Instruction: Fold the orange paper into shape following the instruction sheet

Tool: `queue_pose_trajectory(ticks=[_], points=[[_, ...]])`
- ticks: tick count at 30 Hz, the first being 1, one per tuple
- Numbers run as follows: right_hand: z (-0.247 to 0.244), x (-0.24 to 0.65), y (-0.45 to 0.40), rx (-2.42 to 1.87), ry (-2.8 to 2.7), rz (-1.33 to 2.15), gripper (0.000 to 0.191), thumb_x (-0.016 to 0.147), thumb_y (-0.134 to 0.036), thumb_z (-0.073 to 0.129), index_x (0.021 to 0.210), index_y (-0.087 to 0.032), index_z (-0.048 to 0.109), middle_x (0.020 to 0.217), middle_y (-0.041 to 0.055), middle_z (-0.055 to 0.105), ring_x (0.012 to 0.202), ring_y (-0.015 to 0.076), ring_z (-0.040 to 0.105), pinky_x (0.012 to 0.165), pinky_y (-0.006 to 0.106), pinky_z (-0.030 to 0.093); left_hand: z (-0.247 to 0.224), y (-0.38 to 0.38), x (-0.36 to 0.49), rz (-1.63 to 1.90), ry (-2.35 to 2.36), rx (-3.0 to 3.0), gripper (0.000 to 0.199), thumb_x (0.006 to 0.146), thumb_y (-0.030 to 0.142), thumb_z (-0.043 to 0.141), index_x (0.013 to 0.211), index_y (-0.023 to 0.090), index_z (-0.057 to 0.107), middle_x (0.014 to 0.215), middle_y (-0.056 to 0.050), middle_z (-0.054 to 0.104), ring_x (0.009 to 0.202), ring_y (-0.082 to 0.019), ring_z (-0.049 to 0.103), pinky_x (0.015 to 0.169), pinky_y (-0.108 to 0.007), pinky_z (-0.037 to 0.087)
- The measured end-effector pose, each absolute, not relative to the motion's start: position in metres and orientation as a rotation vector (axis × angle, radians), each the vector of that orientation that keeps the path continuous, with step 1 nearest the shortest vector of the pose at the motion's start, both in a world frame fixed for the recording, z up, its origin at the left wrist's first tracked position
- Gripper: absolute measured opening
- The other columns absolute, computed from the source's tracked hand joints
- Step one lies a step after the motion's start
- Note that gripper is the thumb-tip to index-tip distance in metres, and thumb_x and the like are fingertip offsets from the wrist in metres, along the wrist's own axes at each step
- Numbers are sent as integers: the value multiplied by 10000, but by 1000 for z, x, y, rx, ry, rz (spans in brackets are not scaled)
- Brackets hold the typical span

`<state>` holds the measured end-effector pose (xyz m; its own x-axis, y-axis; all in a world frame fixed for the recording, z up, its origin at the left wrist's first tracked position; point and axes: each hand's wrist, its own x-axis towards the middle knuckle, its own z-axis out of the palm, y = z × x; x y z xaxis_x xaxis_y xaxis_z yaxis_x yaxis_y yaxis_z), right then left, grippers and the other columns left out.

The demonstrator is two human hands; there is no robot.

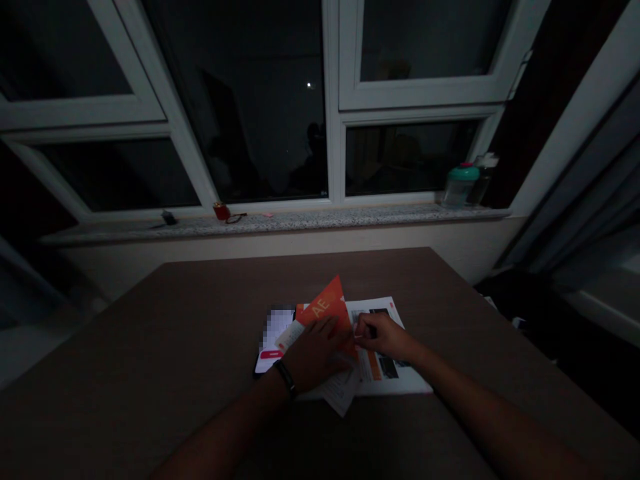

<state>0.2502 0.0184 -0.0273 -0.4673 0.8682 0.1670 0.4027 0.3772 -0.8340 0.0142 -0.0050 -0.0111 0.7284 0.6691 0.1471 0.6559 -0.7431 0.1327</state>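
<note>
An orange sheet of printed paper (334, 300) with large pale letters lies folded and slanted on top of a printed booklet (415, 377). My left hand (315, 353), a dark band at its wrist, rests flat over the orange sheet with its fingers stretched out. White printed parts of the sheet (343, 393) stick out below that hand. At the sheet's right edge, my right hand (383, 335) is closed in a pinch on the folded edge. Left of the booklet lies a lit phone (270, 340), partly covered by the paper.
The brown table (150, 347) reaches to the wall under a window. On the stone windowsill (320, 219) stand a teal-lidded bottle (461, 187), a small red item (221, 211) and a small dark item (169, 217). A grey curtain (590, 180) hangs at the right.
</note>
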Motion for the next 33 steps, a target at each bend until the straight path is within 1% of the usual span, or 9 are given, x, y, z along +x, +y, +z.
queue_pose_trajectory(ticks=[3, 6, 12, 17, 23, 27, 33], points=[[-27, 250, 18, -1098, -2057, 964, 136, 766, -261, 699, 737, -185, 590, 619, -44, 565, 552, 107, 499, 523, 209, 345, -11, -4, 15, 294, 1100, 2868, 547, 948, 523, 530, 1414, 253, 433, 1461, -149, 413, 1326, -336, 398, 1080, -532, 353], [-30, 251, 18, -1082, -2052, 969, 143, 774, -268, 696, 731, -185, 588, 618, -43, 567, 562, 109, 507, 525, 209, 354, -9, -5, 16, 288, 1099, 2876, 525, 949, 488, 551, 1401, 245, 440, 1452, -143, 415, 1316, -328, 403, 1069, -517, 366], [-35, 252, 19, -1056, -2127, 948, 138, 786, -273, 692, 749, -182, 596, 620, -45, 555, 548, 100, 494, 510, 202, 345, -5, -7, 18, 335, 1095, 2883, 450, 977, 463, 507, 1361, 232, 472, 1349, -128, 493, 1227, -295, 461, 1034, -464, 403], [-33, 253, 19, -1018, -2118, 977, 170, 784, -293, 699, 724, -176, 591, 667, -26, 586, 601, 109, 519, 545, 207, 371, -7, -6, 17, 280, 1150, 2879, 484, 971, 483, 512, 1378, 228, 456, 1381, -135, 465, 1248, -301, 443, 1054, -486, 382], [-27, 254, 16, -993, -2174, 1008, 165, 770, -260, 709, 704, -172, 586, 657, -27, 571, 598, 105, 498, 549, 214, 360, -9, -5, 16, 228, 1180, 2869, 477, 972, 431, 529, 1388, 210, 455, 1420, -153, 440, 1296, -316, 416, 1084, -502, 352], [-28, 255, 17, -995, -2154, 1043, 206, 751, -276, 730, 675, -167, 573, 675, -18, 578, 628, 109, 507, 566, 217, 368, -10, -4, 15, 224, 1176, 2862, 485, 972, 417, 533, 1402, 211, 444, 1429, -155, 434, 1307, -321, 412, 1087, -507, 347], [-26, 257, 14, -987, -2169, 1141, 182, 742, -263, 731, 691, -158, 591, 617, -39, 551, 558, 85, 466, 511, 201, 337, -12, -3, 15, 233, 1169, 2857, 498, 955, 403, 569, 1401, 219, 444, 1432, -150, 436, 1313, -324, 407, 1085, -509, 353]])
